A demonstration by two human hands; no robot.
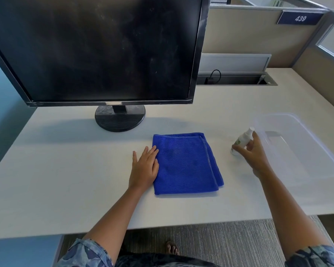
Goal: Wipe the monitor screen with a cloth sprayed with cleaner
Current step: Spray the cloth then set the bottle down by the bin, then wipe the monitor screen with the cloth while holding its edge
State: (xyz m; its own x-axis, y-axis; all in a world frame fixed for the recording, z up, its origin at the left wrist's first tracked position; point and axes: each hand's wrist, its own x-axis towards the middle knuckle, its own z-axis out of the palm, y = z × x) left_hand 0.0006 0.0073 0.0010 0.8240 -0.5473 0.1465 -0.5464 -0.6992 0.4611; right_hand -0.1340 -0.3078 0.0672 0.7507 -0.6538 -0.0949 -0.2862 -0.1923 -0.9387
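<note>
— Left hand point(145, 168)? 
— Flat, fingers together, palm down on the desk point(66, 180), fingertips touching the folded blue cloth point(185, 163).
— Right hand point(254, 153)? 
— Fingers curled around the tilted spray bottle point(243, 139); dusty monitor point(96, 49) beyond

Monitor point(96, 49) cut off at top and left; spray bottle point(243, 140) label unreadable, base behind right hand point(254, 154).

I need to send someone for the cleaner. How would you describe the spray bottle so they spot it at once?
Start at the black monitor on the pale desk; right of its stand lies a folded blue cloth. Right again, before the clear plastic tray, is the spray bottle, tilted in the right hand: small, white, with a green label.
</note>
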